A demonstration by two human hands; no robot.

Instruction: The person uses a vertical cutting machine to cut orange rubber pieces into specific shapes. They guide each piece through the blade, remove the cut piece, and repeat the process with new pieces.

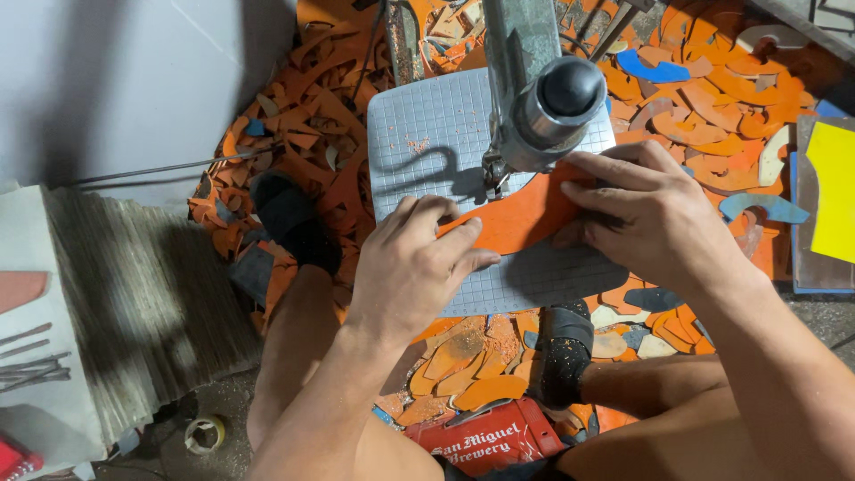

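A flat orange foam piece (521, 218) lies on the grey gridded table (419, 160) of a small saw machine. My left hand (411, 267) presses on the piece's near left edge, fingers curled over it. My right hand (646, 218) lies flat on its right end, fingers spread. The piece's top edge sits by the thin blade (492, 174) under the machine's metal arm and black knob (568, 87). Part of the piece is hidden under both hands.
Orange, blue and cream foam offcuts (704, 98) cover the floor around the machine. My feet in dark sandals (294, 223) flank the table. A red crate (485, 441) lies below, a stack of grey sheets (142, 303) at left, a yellow sheet (835, 191) at right.
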